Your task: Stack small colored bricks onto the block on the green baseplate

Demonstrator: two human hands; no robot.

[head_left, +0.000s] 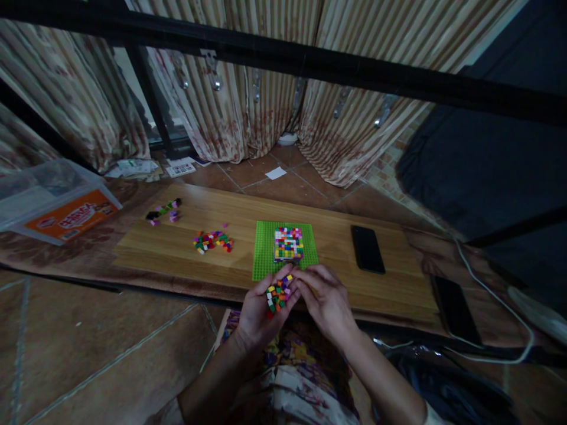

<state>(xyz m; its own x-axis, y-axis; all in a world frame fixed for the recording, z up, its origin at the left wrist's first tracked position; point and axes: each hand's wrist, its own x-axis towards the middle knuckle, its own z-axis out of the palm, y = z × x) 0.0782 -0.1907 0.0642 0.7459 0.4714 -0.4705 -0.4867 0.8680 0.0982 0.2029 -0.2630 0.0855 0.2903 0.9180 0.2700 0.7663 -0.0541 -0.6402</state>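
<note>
My left hand point(261, 310) is cupped, palm up, around a heap of small coloured toy bricks point(278, 294). Beside it, my right hand point(325, 298) has thumb and forefinger pinched together at the edge of the heap; whether a brick is between them is hidden. Just beyond both hands lies a green studded baseplate point(262, 251). On it stands a square block built of multicoloured bricks point(289, 243), its top rows of mixed colours with several white pieces.
A loose pile of bricks point(212, 241) and several small black, pink and green pieces point(165, 210) lie left on the wooden board point(328, 242). A black phone point(367, 249) rests to the right, another dark phone point(456, 310) beyond it. A clear plastic box point(57, 203) stands far left.
</note>
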